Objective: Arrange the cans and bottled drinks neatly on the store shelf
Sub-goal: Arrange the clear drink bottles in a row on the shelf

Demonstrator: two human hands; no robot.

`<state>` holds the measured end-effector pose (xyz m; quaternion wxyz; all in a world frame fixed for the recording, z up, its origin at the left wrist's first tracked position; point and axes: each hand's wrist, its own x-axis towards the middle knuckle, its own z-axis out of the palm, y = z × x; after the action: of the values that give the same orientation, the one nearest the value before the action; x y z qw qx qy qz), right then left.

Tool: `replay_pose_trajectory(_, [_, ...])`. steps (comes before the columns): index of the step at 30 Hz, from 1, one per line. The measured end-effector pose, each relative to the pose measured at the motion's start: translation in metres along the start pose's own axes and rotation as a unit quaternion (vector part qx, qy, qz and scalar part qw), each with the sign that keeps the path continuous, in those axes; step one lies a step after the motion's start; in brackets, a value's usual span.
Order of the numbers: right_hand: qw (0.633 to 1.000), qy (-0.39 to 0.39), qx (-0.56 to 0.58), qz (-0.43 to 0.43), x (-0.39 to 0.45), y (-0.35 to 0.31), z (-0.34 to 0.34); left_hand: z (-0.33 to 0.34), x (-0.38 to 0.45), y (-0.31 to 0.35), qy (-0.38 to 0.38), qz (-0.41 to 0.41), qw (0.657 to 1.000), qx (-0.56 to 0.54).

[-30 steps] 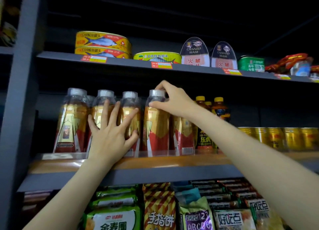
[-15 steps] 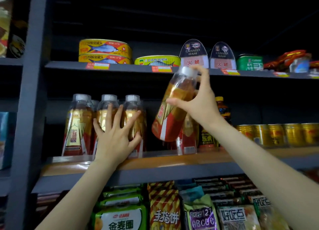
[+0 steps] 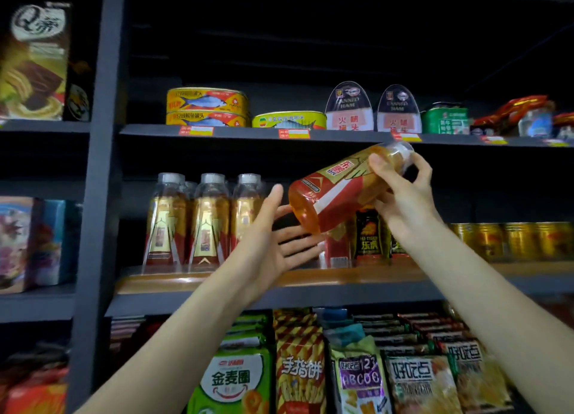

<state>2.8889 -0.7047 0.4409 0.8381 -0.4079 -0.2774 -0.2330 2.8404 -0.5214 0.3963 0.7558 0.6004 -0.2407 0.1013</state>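
- Head view: the right hand (image 3: pixel 403 196) has its grip clamped on the upper part of the bottle (image 3: pixel 344 187), near the white cap. The bottle is in the air, tilted strongly, cap up to the right and base down to the left.
- The left hand (image 3: pixel 273 246) is just left of and below this grip, palm up and fingers apart. Its fingertips are at the base of the bottle; I cannot tell if they touch it.
- Left of the left hand, three bottles of the same drink (image 3: pixel 205 221) stand upright in a row on the middle shelf (image 3: pixel 310 278).
- Below the right grip stand darker bottles (image 3: pixel 369 236), and to the right a row of gold cans (image 3: pixel 509 239).
- Above both hands, fish tins (image 3: pixel 208 106) lie on the upper shelf (image 3: pixel 248 133).
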Motion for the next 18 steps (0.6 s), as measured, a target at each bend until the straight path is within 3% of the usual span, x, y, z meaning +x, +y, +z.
replay_pose_trajectory(5, [0.994,-0.078,-0.066,0.027,-0.011,0.003,-0.005,0.001,-0.005,0.0,0.034,0.02,0.999,-0.026])
replay_pose_trajectory(7, [0.987,-0.085,-0.114,0.069,-0.017,0.004,-0.013,-0.006,-0.008,0.0,0.05,0.082,0.995,0.03])
replay_pose_trajectory(8, [0.985,-0.085,-0.108,0.109,-0.02,0.005,-0.016,-0.01,-0.011,0.001,0.06,0.14,0.982,0.111])
replay_pose_trajectory(10, [0.972,-0.087,-0.033,0.215,-0.024,0.009,-0.018,-0.014,-0.015,0.005,0.055,0.264,0.914,0.302])
replay_pose_trajectory(12, [0.957,-0.071,0.029,0.278,-0.025,0.015,-0.017,-0.014,-0.014,0.006,0.002,0.319,0.854,0.412])
replay_pose_trajectory(13, [0.957,-0.053,0.045,0.283,-0.025,0.017,-0.016,-0.013,-0.013,0.004,-0.016,0.324,0.843,0.428])
replay_pose_trajectory(15, [0.961,-0.024,0.078,0.263,-0.023,0.021,-0.013,-0.012,-0.012,0.001,-0.025,0.302,0.864,0.401])
replay_pose_trajectory(18, [0.98,-0.011,0.069,0.186,-0.018,0.019,-0.013,-0.011,-0.014,-0.005,-0.021,0.156,0.956,0.246])
